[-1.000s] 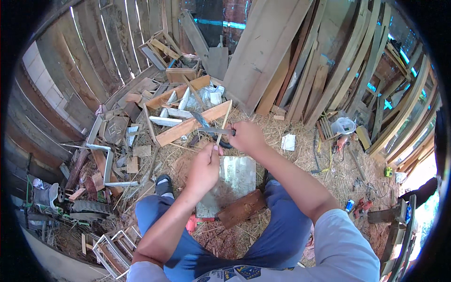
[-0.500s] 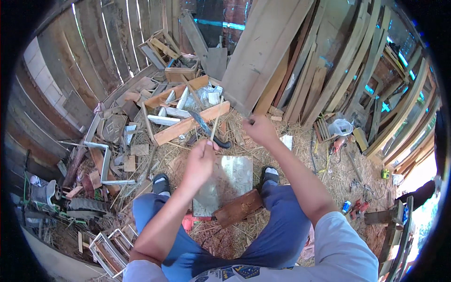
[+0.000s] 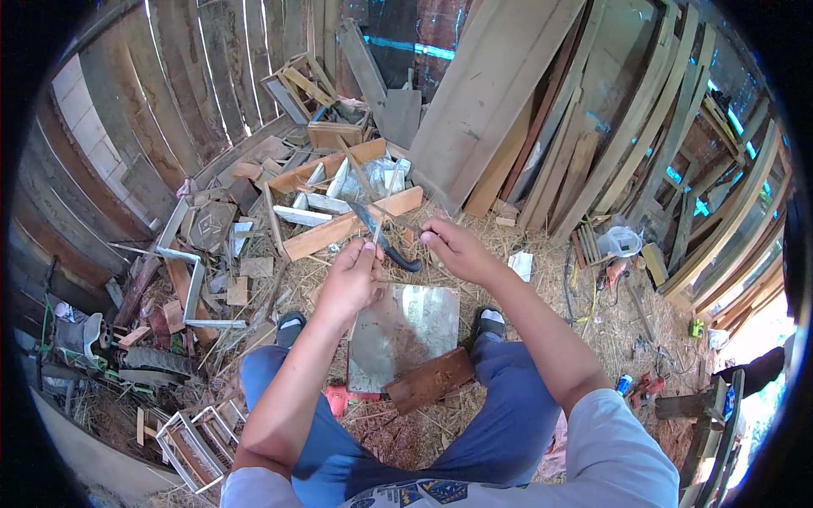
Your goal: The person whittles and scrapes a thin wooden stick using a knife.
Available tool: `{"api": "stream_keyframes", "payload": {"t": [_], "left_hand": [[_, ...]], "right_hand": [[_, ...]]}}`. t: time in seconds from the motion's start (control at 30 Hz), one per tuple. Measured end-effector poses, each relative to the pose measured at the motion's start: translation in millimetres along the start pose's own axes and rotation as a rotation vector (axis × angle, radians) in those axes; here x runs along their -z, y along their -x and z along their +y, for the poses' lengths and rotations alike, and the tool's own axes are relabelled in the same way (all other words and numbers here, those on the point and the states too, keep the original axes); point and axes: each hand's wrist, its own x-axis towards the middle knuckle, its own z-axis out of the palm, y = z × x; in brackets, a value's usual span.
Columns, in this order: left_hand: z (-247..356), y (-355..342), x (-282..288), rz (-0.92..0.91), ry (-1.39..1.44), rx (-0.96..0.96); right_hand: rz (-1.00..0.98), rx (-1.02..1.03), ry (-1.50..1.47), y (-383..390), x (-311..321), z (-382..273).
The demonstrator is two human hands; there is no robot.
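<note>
My left hand (image 3: 351, 275) is closed in a pinch around a thin pale stick (image 3: 386, 203), which points up and away from me. To its right, my right hand (image 3: 460, 251) is raised with its fingers curled in and pressed together; whatever they hold, if anything, is too small to make out. A curved blade with a black handle (image 3: 402, 259) shows behind the left hand, beside the wooden frame (image 3: 347, 227). Below both hands, between my feet, a worn grey board (image 3: 381, 339) lies on the ground with a reddish-brown wood block (image 3: 430, 380) at its near right corner.
Straw and wood scraps cover the ground. Long planks (image 3: 500, 93) lean against the far wall. At left are a white angled frame (image 3: 196, 288) and a black wheel (image 3: 157, 368). A clear plastic container (image 3: 621, 241) and a red power tool (image 3: 648, 387) sit at right.
My right hand has come left and slightly down, closer to my left hand, its fingers now in a pinch. The left hand has shifted a little left and up, still holding the stick.
</note>
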Motion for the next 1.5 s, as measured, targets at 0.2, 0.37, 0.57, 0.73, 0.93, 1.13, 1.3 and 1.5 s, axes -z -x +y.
{"api": "stream_keyframes", "payload": {"t": [0.2,0.37,0.57,0.73,0.93,1.13,1.3,1.5], "left_hand": [[-8.5,1.5,2.4,-0.028,-0.039,-0.055],[-8.3,5.2,5.7,-0.038,-0.107,-0.098],[-16.1,7.0,8.9,-0.058,-0.272,-0.162],[-24.4,10.0,14.1,0.014,-0.463,-0.331],[-28.8,15.1,22.3,0.015,-0.421,-0.346],[-20.4,38.4,13.8,-0.046,-0.428,-0.309],[-19.7,21.8,40.7,0.058,-0.508,-0.289],[-2.0,35.4,32.6,0.045,-0.438,-0.251]], "right_hand": [[-0.032,-0.047,0.034,-1.2,-5.5,1.1],[0.010,-0.015,0.191,-1.4,-4.9,-6.2],[0.049,0.051,0.276,-4.2,-15.8,-11.3],[0.081,0.073,0.369,-7.0,-21.0,-22.4],[0.082,0.062,0.418,-14.2,-18.4,-25.5],[0.458,-0.175,0.285,-17.8,19.2,24.6],[0.206,-0.023,0.262,-8.0,-19.3,-12.6],[0.070,0.062,0.307,-11.5,-39.4,-40.4]]}}
